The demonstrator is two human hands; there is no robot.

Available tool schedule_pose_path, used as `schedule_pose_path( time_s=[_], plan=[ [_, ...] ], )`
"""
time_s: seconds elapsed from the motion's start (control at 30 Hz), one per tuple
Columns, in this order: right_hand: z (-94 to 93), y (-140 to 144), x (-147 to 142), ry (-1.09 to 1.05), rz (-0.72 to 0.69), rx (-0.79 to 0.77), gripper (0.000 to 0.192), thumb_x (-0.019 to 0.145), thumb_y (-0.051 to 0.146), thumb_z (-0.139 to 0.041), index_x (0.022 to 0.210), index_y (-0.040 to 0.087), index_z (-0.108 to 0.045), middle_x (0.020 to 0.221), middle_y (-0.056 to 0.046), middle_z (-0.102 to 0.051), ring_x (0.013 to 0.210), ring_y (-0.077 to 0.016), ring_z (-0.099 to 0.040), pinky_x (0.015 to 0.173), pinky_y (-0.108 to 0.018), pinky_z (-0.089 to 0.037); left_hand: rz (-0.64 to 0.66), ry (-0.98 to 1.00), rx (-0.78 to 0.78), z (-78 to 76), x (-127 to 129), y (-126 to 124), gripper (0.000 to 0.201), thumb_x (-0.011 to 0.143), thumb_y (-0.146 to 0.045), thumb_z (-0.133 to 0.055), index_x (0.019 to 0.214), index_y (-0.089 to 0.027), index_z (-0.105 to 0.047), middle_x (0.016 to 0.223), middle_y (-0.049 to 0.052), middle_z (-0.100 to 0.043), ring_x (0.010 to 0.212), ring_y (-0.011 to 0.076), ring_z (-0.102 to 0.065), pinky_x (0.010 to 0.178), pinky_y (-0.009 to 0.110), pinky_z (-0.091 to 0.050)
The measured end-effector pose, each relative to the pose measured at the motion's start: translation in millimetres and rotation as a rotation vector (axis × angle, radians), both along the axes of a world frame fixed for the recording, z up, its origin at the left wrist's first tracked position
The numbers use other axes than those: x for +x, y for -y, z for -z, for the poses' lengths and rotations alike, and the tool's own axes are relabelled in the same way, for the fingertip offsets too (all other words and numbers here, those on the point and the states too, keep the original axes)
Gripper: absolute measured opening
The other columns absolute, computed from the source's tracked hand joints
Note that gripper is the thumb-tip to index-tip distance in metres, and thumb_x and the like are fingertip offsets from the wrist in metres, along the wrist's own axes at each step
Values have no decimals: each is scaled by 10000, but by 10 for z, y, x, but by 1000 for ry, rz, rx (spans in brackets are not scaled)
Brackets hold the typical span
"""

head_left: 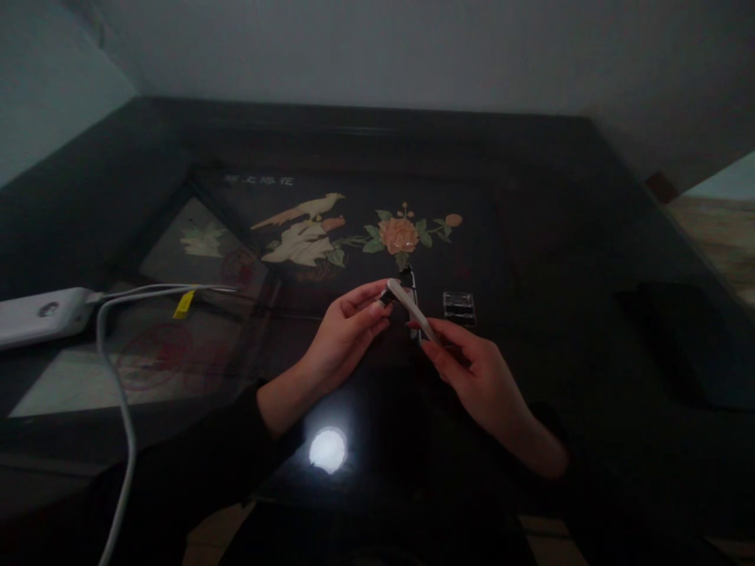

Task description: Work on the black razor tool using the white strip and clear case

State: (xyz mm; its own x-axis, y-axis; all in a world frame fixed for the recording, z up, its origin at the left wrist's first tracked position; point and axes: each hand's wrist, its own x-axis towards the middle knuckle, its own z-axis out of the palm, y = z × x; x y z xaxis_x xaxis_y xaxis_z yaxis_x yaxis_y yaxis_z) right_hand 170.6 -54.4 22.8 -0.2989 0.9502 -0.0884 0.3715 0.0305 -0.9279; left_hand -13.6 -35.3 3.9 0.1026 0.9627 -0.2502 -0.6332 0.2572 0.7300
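My left hand is closed, pinching a small black piece between thumb and fingers. My right hand grips the lower end of a slim pale bar with a rounded tip. The bar slants up to the left, its tip by the black piece; whether they touch or are joined I cannot tell. Just behind the bar is a dark item with a shiny edge, partly hidden by the bar and fingers. A small clear, dark-looking case lies on the table right of the hands.
The glossy dark table bears a bird-and-flower picture. At left lies a white power bank with a white cable and yellow tag. A dark flat object is at right. A wall rises behind.
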Motion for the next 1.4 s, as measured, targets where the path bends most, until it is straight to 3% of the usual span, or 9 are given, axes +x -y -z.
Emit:
schedule_pose_path(
  time_s=[0.13,0.23,0.37,0.5,0.67,0.97,1.2,1.33,1.4],
  plan=[
    [-46,28,-13,-10,-56,-4,307,914,310,-569,1139,173,-726,634,-15,-639,606,-161,-613,509,-245,-465,-4,-25,45,17,9,-16,402,606,-300,-907,965,-181,-770,963,64,-771,847,118,-679,689,162,-507],
    [-53,35,-20,-25,-77,-2,295,913,285,-572,1144,188,-728,705,-28,-696,711,-185,-677,610,-272,-534,-5,-24,54,25,10,-21,395,609,-314,-905,961,-192,-774,978,67,-772,914,142,-683,695,170,-510],
    [-12,8,-8,-25,-50,54,282,910,274,-573,1122,178,-732,992,-81,-772,918,-224,-720,811,-341,-570,-3,-23,26,13,3,-14,388,596,-291,-915,946,-193,-781,970,53,-775,803,98,-675,691,149,-512],
    [43,-37,21,-15,-5,91,289,904,283,-581,1124,173,-732,1077,-102,-770,971,-244,-725,851,-372,-571,6,-16,37,-4,4,-5,404,586,-292,-923,952,-191,-785,932,33,-773,716,56,-644,656,115,-502],
    [50,-61,37,-5,30,75,299,909,272,-575,1146,164,-722,1055,-99,-774,885,-226,-727,791,-356,-576,0,-1,67,-7,16,1,387,583,-279,-924,935,-188,-789,813,16,-753,677,57,-625,593,111,-481],
    [-10,-7,-9,-34,-39,46,279,909,290,-567,1101,170,-731,943,-68,-766,809,-199,-706,703,-290,-552,-16,-25,53,-12,8,-7,421,557,-301,-932,932,-181,-782,944,60,-776,750,90,-663,692,153,-511],
    [-63,31,-15,-21,-93,6,311,918,295,-567,1164,185,-723,703,-22,-685,673,-174,-654,612,-269,-524,-33,-35,100,17,6,-21,376,597,-293,-915,936,-195,-785,920,55,-778,842,116,-690,640,132,-495],
    [-67,31,-12,-32,-93,-1,316,917,289,-570,1172,181,-722,664,-19,-678,722,-193,-680,653,-288,-549,-39,-36,104,20,6,-13,373,610,-296,-910,946,-195,-785,915,52,-779,805,98,-678,630,123,-488],
    [-60,24,-12,-34,-91,7,309,916,282,-571,1170,192,-723,763,-37,-732,793,-205,-706,716,-309,-569,-33,-41,90,14,5,-9,382,601,-308,-913,943,-196,-782,927,52,-777,819,104,-678,647,133,-495]
  ],
)
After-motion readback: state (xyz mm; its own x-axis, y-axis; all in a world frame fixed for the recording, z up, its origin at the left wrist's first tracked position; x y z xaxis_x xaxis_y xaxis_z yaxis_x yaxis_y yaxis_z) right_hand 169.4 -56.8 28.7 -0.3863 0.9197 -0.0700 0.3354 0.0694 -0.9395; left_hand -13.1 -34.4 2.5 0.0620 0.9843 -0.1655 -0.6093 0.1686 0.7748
